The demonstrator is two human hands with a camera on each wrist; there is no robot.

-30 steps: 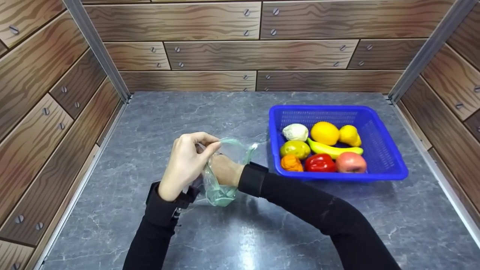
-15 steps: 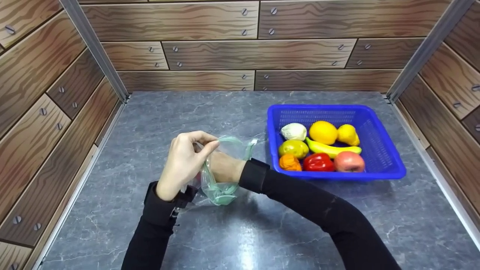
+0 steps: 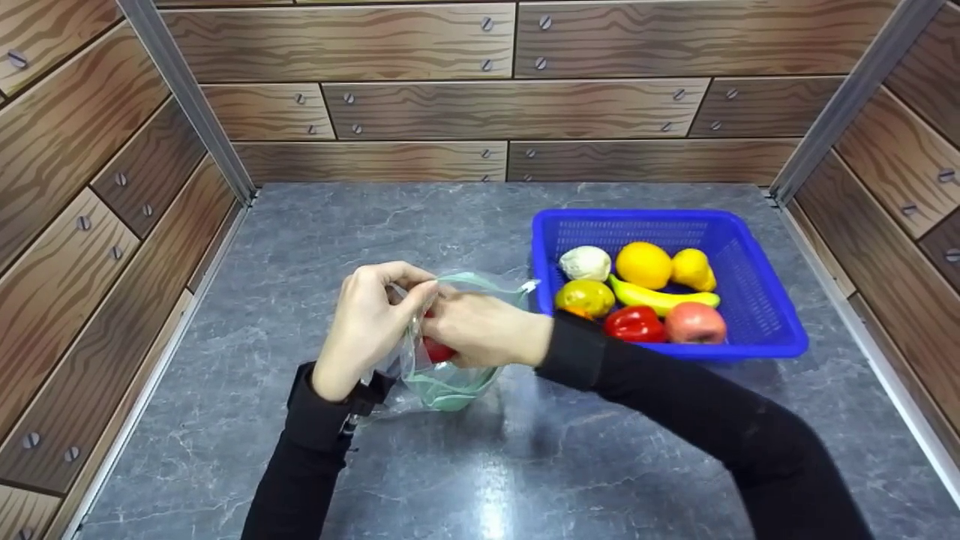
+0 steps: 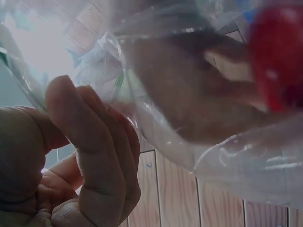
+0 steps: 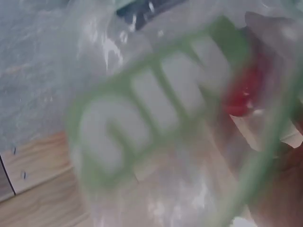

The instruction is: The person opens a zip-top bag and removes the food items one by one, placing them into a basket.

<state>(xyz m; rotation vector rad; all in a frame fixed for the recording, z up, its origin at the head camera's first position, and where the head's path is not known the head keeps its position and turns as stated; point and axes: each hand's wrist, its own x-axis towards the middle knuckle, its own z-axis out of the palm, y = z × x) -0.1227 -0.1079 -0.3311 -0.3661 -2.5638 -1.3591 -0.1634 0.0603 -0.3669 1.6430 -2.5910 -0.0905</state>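
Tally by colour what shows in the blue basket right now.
White: 1, bumpy white bulb
Yellow: 3, round yellow fruit, yellow lemon, yellow banana
Green: 1, green mango
Red: 2, red pepper, red apple
Total: 7 in view

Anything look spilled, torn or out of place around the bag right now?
Nothing stands out. The left hand pinches the clear bag at its rim, the right hand puts a red item inside, and the produce sits in the blue basket.
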